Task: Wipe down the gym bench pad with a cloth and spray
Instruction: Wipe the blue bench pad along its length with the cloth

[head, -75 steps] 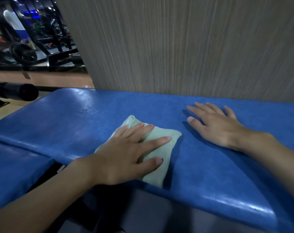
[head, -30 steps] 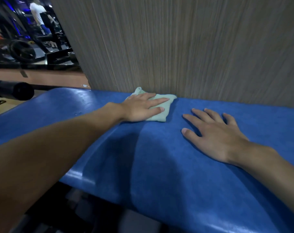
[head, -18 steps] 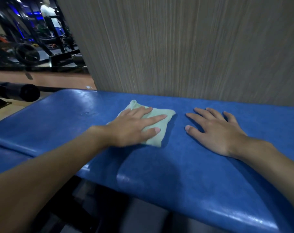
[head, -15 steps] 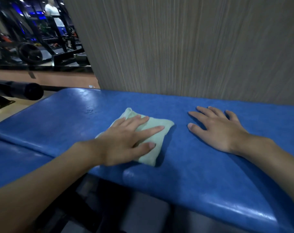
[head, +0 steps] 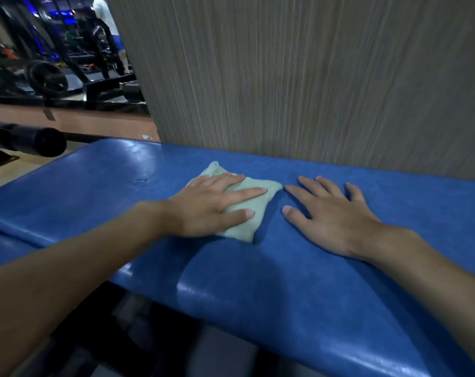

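two bare hands lay on one blue pad (head: 258,281). the left hand (head: 212,205) was flat on one pale green cloth (head: 248,201). its fingers were straight and a little spread, pressing the cloth down on the pad and not curled around it. its thumb and index finger were plainly on top of the cloth. the cloth was folded into one small pack and sat around the middle of the pad, nearer to the far edge than to the near edge. one of its corners stuck out beyond the fingers toward the wall (head: 299,77). the right hand (head: 331,216) lay just beside the cloth, on its right side, palm down on the bare pad. all five of its fingers were straight and wide apart, and it held nothing. its index fingertip was very close to a corner of the cloth, and i could not tell if they touched. the pad was shiny, with light spots along the near edge. at the lower left a second pad (head: 5,248), also blue, met it along one seam. behind the pad stood one grey wall with fine vertical lines. at the left, one black roller (head: 38,138) pointed toward the pad. farther back, in dim light, there were one round weight plate (head: 47,77) and one person (head: 106,14), blurred.
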Tool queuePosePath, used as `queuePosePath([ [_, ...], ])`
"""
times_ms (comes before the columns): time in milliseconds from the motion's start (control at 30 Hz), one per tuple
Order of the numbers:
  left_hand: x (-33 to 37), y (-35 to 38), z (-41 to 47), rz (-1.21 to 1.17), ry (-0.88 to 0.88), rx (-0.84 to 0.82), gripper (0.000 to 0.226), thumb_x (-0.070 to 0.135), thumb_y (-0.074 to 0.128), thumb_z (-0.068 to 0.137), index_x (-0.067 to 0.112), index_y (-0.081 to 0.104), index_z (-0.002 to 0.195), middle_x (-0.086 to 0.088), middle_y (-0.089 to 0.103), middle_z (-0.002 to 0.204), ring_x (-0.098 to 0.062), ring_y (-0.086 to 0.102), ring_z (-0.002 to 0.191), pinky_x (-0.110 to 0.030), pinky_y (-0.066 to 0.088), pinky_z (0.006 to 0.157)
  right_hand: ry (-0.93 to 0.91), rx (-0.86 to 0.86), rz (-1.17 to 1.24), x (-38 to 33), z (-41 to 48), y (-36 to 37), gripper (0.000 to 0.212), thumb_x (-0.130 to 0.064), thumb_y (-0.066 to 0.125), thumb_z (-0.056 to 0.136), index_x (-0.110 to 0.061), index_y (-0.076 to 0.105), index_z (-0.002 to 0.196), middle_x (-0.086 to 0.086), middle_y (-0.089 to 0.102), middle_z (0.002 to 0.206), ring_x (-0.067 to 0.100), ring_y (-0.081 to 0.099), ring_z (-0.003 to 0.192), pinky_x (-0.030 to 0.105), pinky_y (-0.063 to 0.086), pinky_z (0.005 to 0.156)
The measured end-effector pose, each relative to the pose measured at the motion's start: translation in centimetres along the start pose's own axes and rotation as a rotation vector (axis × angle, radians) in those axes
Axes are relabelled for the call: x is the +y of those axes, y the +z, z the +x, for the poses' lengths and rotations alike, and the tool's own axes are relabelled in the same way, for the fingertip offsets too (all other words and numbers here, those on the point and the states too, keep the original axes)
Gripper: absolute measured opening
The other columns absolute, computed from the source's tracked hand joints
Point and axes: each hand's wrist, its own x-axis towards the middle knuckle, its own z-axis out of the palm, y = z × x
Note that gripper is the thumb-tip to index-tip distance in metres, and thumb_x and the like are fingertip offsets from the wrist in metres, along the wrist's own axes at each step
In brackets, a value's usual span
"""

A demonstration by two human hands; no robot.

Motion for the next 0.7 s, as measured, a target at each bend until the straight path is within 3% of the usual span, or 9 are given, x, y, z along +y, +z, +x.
queuePosePath([
  [100,-1.4,-0.6,5.6,0.004,-0.048,0.004,0.074,0.081,0.006,0.072,0.065,0.009,0.145,0.005,0.013,0.165,-0.013,0.008,0.151,-0.043,0.006,0.122,-0.005,0.006,-0.007,0.0,0.0,0.0,0.073,-0.068,0.004,0.086,-0.043,0.01,0.154,-0.012,0.002,0.165,0.014,-0.003,0.151,0.054,-0.001,0.119],
  [300,-3.0,-1.0,11.6,-0.003,-0.109,0.02,0.055,0.07,0.019,0.093,0.062,0.015,0.147,0.003,0.025,0.161,-0.019,0.019,0.148,-0.051,0.013,0.12,-0.004,0.006,0.012,0.1,-0.1,-0.1,0.07,-0.069,0.006,0.088,-0.044,0.01,0.153,-0.014,0.001,0.164,0.012,-0.006,0.151,0.052,-0.003,0.12],
  [467,-1.9,-0.3,6.9,0.014,-0.07,0.018,0.072,0.08,0.002,0.076,0.065,0.008,0.146,0.001,0.013,0.166,-0.015,0.007,0.152,-0.048,0.006,0.121,0.0,0.008,0.024,0.0,-0.2,0.0,0.067,-0.068,0.009,0.09,-0.044,0.012,0.153,-0.014,0.003,0.164,0.012,-0.005,0.151,0.052,-0.002,0.12],
  [700,0.8,0.8,-6.0,0.042,0.059,0.013,0.056,0.087,-0.012,0.075,0.078,-0.016,0.13,0.005,0.0,0.167,-0.01,-0.011,0.152,-0.044,-0.003,0.122,0.007,0.012,0.028,-0.2,-0.5,-0.2,0.066,-0.068,0.011,0.091,-0.044,0.016,0.152,-0.014,0.006,0.164,0.012,-0.001,0.151,0.052,-0.001,0.12],
])
